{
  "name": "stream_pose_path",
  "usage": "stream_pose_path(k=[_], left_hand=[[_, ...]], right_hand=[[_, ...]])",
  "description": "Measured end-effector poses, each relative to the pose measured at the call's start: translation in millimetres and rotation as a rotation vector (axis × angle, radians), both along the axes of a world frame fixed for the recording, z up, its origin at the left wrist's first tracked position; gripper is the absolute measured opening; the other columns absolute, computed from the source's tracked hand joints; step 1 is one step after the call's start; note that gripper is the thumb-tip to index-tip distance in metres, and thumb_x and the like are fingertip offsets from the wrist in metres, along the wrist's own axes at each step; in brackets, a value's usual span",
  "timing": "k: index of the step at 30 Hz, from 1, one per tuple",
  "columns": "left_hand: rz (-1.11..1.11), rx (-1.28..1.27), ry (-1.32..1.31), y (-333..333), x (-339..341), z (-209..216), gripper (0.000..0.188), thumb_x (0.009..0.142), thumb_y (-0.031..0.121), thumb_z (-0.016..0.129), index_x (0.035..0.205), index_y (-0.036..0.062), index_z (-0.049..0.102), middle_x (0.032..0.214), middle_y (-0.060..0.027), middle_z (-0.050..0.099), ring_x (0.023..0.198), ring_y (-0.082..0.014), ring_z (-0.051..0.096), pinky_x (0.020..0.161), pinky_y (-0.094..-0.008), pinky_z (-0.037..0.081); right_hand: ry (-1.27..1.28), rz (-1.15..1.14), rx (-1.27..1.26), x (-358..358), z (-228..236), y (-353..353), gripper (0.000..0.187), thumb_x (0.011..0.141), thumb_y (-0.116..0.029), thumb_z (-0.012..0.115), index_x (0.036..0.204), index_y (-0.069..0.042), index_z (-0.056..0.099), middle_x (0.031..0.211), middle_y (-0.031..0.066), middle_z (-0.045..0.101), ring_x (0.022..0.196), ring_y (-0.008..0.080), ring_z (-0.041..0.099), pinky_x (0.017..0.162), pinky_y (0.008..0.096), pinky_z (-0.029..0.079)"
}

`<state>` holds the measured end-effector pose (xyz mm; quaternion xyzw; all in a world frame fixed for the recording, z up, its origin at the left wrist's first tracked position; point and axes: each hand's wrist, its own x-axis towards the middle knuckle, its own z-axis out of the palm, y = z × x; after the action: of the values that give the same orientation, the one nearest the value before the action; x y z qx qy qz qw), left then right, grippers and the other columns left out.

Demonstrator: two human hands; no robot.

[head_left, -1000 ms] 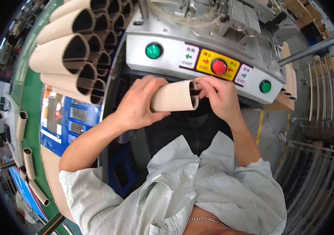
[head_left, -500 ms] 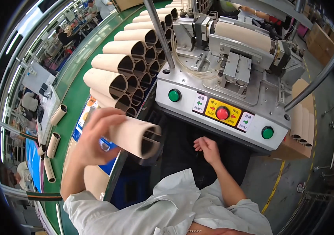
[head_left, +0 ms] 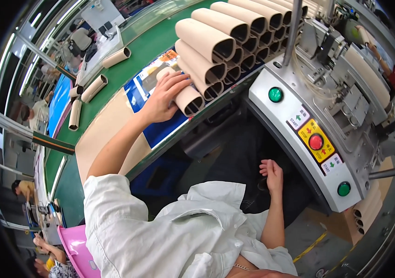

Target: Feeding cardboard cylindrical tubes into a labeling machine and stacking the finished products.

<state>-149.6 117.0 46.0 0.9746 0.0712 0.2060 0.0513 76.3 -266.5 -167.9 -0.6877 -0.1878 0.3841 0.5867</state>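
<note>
Beige and matte on its outer face, the tube point(head_left: 189, 101) under examination lies at the left end of the stack point(head_left: 209, 36), low down, just beside the nearest pieces. We cannot tell whether it touches them, as the fingers cover part of the gap. Its near end is open and faces the same way as the mouths in the stack. We note a rounded, somewhat flattened outline, a pale cut edge of visible thickness, a dark inside and a lighter strip running within the mouth. The far end shows as a pale curve beyond the knuckles; the middle is hidden.

We find the left hand point(head_left: 167, 94) gripping this tube from above, fingers bent across its top, the thumb side toward the near edge. Beneath it is a blue printed sheet point(head_left: 161, 132), which reaches up to the stack. We record the right hand point(head_left: 273, 174) well apart from the stack, below and to its right, loosely open with its fingers slightly bent.

Other pieces in the stack match the tube in colour and dark lining. To the right of the stack we see a metal machine point(head_left: 309, 98). Left of the stack, four loose tubes point(head_left: 94, 88) lie on a green table point(head_left: 147, 42).
</note>
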Motion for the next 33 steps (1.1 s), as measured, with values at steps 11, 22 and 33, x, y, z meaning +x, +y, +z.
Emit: stream_pose_path(k=[11, 22, 33], left_hand=[[-0.037, -0.101, -0.208, 38, -10, -3, 0.077, 0.073, 0.001, 0.069, 0.149, 0.0103, 0.059, 0.16, -0.0164, 0.05, 0.148, -0.0389, 0.045, 0.127, -0.0571, 0.033], [1.261, -0.323, -0.228, 351, -48, -63, 0.086, 0.086, 0.061, 0.074, 0.161, 0.0264, 0.05, 0.175, -0.0305, 0.007, 0.148, -0.0559, 0.036, 0.121, -0.0568, 0.038], [1.188, -0.205, -0.72, 427, -99, -57, 0.104, 0.078, 0.038, 0.089, 0.158, -0.0057, 0.039, 0.168, -0.033, 0.026, 0.143, -0.0437, 0.051, 0.116, -0.0448, 0.046]], right_hand=[[-0.067, 0.008, -0.16, -3, -17, 2, 0.039, 0.114, -0.03, 0.053, 0.118, 0.003, 0.073, 0.097, 0.0099, 0.074, 0.078, 0.0146, 0.065, 0.074, 0.0263, 0.053], [-0.178, 0.017, -0.265, -10, 9, 1, 0.03, 0.11, -0.021, 0.058, 0.12, 0.003, 0.072, 0.1, 0.0104, 0.075, 0.081, 0.0161, 0.067, 0.076, 0.0273, 0.054], [-0.225, 0.05, -0.275, -27, 48, 5, 0.025, 0.105, -0.013, 0.064, 0.121, 0.003, 0.072, 0.102, 0.0124, 0.076, 0.087, 0.0186, 0.069, 0.082, 0.0288, 0.056]])
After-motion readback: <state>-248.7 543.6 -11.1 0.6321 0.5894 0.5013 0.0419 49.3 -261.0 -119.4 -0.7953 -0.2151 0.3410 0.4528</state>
